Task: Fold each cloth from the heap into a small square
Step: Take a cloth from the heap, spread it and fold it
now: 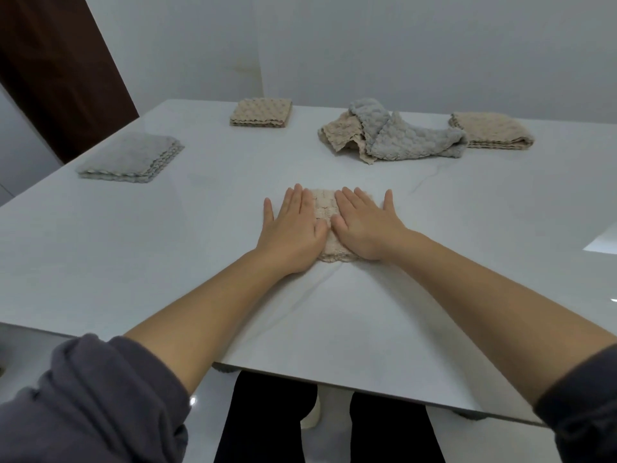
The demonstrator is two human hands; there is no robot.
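A small folded beige cloth point(325, 208) lies on the white table point(167, 248) in front of me. My left hand point(290, 225) presses flat on its left side, fingers straight. My right hand point(364, 225) presses flat on its right side, fingers straight too. Most of the cloth is hidden under both palms. Farther back, a heap point(394, 135) of a grey cloth over a beige one lies loose and unfolded.
A folded grey cloth point(130, 158) sits at the left. A folded beige cloth point(262, 112) sits at the far edge, and another folded beige one point(494, 130) at the far right. The table's near edge runs just above my legs.
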